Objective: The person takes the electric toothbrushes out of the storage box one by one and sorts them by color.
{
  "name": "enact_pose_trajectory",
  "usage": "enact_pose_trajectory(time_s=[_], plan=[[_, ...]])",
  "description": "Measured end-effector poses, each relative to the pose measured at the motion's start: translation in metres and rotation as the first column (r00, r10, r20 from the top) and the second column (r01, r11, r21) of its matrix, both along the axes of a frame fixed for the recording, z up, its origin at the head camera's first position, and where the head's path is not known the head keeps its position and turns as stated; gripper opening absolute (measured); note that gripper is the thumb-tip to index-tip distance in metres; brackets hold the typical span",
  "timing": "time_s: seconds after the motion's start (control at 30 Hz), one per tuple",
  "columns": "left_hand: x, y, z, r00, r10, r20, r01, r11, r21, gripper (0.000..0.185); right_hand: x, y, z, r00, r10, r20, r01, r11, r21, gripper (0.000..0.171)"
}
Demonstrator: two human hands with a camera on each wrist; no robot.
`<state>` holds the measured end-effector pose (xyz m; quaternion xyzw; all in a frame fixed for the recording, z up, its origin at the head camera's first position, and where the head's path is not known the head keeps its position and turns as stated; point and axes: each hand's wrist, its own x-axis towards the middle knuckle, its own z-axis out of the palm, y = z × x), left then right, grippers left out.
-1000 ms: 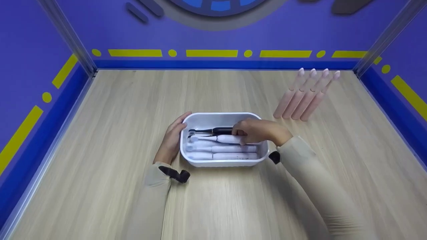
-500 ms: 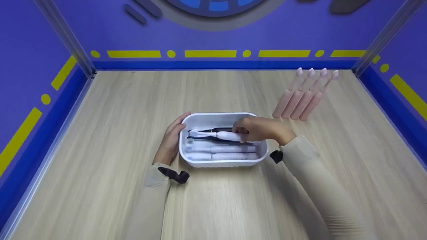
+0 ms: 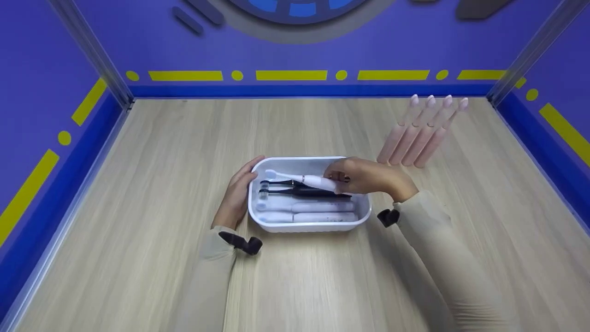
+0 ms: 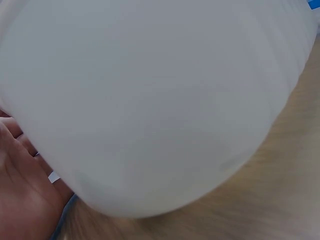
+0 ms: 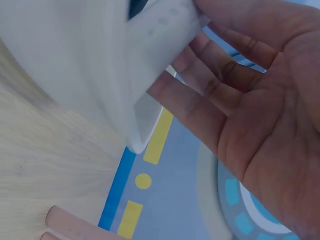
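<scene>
Nearest the camera, two beige sleeves (image 3: 451, 258) reach over a pale, wood-grained table (image 3: 295, 281), each with a black device (image 3: 252, 246) at the wrist. Beyond the tabletop, blue-purple walls (image 3: 295, 53) rise at left, right and far side, marked with yellow dashes and dots (image 3: 291, 75) above a darker blue band (image 3: 295, 90). Part of a round emblem (image 3: 302, 9) shows high on the far wall.

One white bin (image 3: 309, 227) sits mid-table, with five toothbrushes in or over it. On the near side two white toothbrushes (image 3: 325, 216) lie side by side; past them are two black toothbrushes (image 3: 322, 192), close together; over these is one more, a raised white toothbrush (image 3: 317, 181). Farther back to the right, well apart from the bin, four pink toothbrushes (image 3: 417, 145) stand in a row, heads up.

The left hand (image 3: 236, 193) holds the bin's left end, thumb at the rim, other fingers along the outside. The right hand (image 3: 368, 176) reaches over the right end and pinches the raised white toothbrush by its handle. That brush lies between the hands, its head pointing toward the left hand but apart from it.
</scene>
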<state>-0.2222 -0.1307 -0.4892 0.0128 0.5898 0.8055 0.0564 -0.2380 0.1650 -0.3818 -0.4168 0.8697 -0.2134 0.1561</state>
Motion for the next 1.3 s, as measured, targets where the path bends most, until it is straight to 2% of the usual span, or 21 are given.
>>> enact_pose_trajectory(time_s=[0.4,0.6,0.9,1.07,1.3], plan=[[0.001,0.000,0.001,1.000,0.009,0.002,-0.009,1.000,0.006,0.047,0.001,0.010,0.001,0.997,-0.074,0.028,0.075,0.995,-0.064,0.028],[0.001,0.000,0.001,1.000,0.006,0.000,-0.006,1.000,0.001,0.048,0.004,0.016,0.000,0.993,-0.110,0.049,0.116,0.984,-0.134,0.027],[-0.001,0.000,-0.001,1.000,-0.013,-0.003,0.013,1.000,-0.001,0.048,0.004,0.027,-0.004,0.979,-0.174,0.102,0.195,0.946,-0.260,0.032],[0.000,0.000,0.000,1.000,-0.011,-0.001,0.011,1.000,-0.002,0.048,0.005,0.034,-0.007,0.974,-0.170,0.150,0.212,0.920,-0.329,0.032],[0.001,-0.001,0.000,1.000,-0.006,-0.003,0.006,1.000,0.000,0.048,0.004,0.039,-0.012,0.979,-0.141,0.149,0.192,0.882,-0.431,0.029]])
